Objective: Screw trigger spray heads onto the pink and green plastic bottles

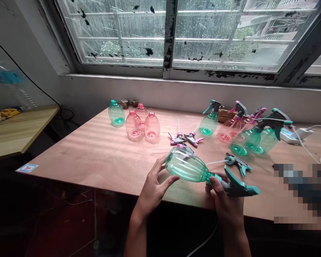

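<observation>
A clear green spray bottle (187, 166) lies tilted on its side in the air above the table's front edge, its base to the left. My left hand (153, 185) cups the base, thumb in front and fingers behind. At the neck, the thumb and fingers of my right hand (227, 205) are closed round the collar of the green and grey spray head (240, 189), which sits on the bottle's mouth. Just behind lies a loose green spray head (238, 164) with its tube. Pink and grey spray heads (194, 139) lie beyond the bottle, one partly hidden by it.
Three pink bottles (152, 126) and a green bottle (116, 113) without heads stand at the back left. Several bottles with heads (208, 123) stand at the back right, near a white power strip (290, 135). A pixelated patch covers the right front. A window runs behind.
</observation>
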`<act>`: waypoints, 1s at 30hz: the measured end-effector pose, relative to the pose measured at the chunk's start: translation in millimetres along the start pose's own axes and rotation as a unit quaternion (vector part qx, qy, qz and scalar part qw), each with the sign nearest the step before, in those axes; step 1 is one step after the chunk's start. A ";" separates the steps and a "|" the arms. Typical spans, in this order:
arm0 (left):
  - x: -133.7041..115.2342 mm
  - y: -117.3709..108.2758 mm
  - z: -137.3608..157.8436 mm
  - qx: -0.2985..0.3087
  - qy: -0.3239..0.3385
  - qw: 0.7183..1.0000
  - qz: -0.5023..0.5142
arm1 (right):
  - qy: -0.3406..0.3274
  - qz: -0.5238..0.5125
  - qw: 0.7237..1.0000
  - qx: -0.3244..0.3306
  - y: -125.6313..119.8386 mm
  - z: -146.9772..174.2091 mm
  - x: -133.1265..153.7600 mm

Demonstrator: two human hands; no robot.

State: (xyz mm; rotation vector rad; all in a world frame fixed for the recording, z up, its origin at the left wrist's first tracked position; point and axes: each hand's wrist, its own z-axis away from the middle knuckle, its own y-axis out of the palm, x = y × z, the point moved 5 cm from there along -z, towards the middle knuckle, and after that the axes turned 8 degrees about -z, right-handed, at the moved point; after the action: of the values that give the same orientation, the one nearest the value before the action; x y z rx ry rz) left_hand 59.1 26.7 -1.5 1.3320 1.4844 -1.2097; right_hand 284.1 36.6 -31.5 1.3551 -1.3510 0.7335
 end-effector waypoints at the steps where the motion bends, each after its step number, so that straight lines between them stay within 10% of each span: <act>1: 0.8 -0.4 -0.3 -0.001 0.000 1.000 -0.005 | 0.000 -0.007 1.000 -0.002 0.2 -0.4 -0.5; 30: 6.3 0.5 -0.4 0.018 -0.014 1.000 -0.006 | -0.030 0.019 0.999 0.034 -0.3 0.1 -0.1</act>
State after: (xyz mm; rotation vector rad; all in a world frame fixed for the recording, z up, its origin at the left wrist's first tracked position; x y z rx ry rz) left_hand 58.7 28.6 -7.5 1.3259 1.4597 -1.2628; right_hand 284.4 36.5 -31.7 1.4186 -1.4145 0.7759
